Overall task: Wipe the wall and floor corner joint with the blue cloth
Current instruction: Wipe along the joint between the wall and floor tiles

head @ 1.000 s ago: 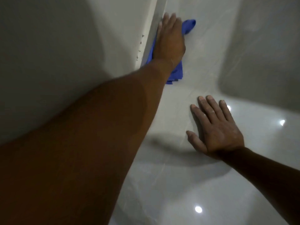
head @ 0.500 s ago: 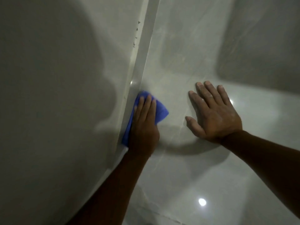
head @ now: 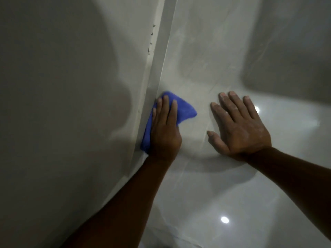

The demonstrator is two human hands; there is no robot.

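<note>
The blue cloth (head: 185, 110) lies bunched on the glossy floor, pushed into the joint (head: 162, 67) where the pale wall meets the floor. My left hand (head: 165, 129) lies flat on top of the cloth, fingers together, pressing it against the skirting strip; most of the cloth is hidden under the palm. My right hand (head: 240, 126) rests flat on the floor tile to the right of the cloth, fingers spread, holding nothing.
The grey wall (head: 62, 104) fills the left half of the view. A few small dark specks (head: 151, 40) mark the wall beside the skirting farther along. A dark shadow covers the floor at the far right (head: 290, 51). Ceiling lights reflect in the tiles (head: 224, 220).
A second ago my left hand and cloth were far up the joint; they slid back toward me along it. Over the last half second they barely moved. My right hand stayed planted.
</note>
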